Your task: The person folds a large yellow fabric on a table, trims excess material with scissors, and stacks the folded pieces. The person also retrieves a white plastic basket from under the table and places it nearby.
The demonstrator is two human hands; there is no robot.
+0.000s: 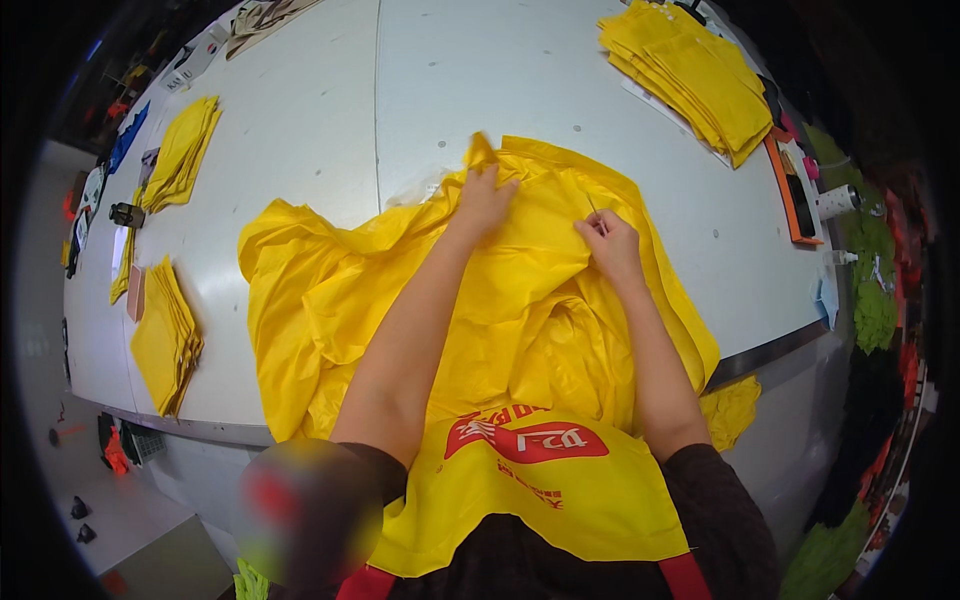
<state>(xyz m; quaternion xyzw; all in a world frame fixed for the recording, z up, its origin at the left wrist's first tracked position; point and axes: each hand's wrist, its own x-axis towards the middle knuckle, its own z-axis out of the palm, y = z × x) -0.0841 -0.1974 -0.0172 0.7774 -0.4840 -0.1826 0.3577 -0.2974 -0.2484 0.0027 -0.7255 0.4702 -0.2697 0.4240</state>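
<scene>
At the table's [740,235] right edge, a dark item [797,200] is held in an orange-rimmed tray [784,190]; at the left, the contents of a small dark jar [127,215] cannot be made out. A crumpled yellow cloth [520,270] is spread at the near side of the table, directly before the person, its long axis laid roughly left to right; a raised fold is pointed away from the person. That fold is pinched by the left hand [486,203]. A thin dark item [592,203], too small to identify, is gripped by the right hand [612,243] over the cloth. Folded yellow pieces are stacked in 3 piles, 2 at left [166,335] and 1 at right [690,75].
</scene>
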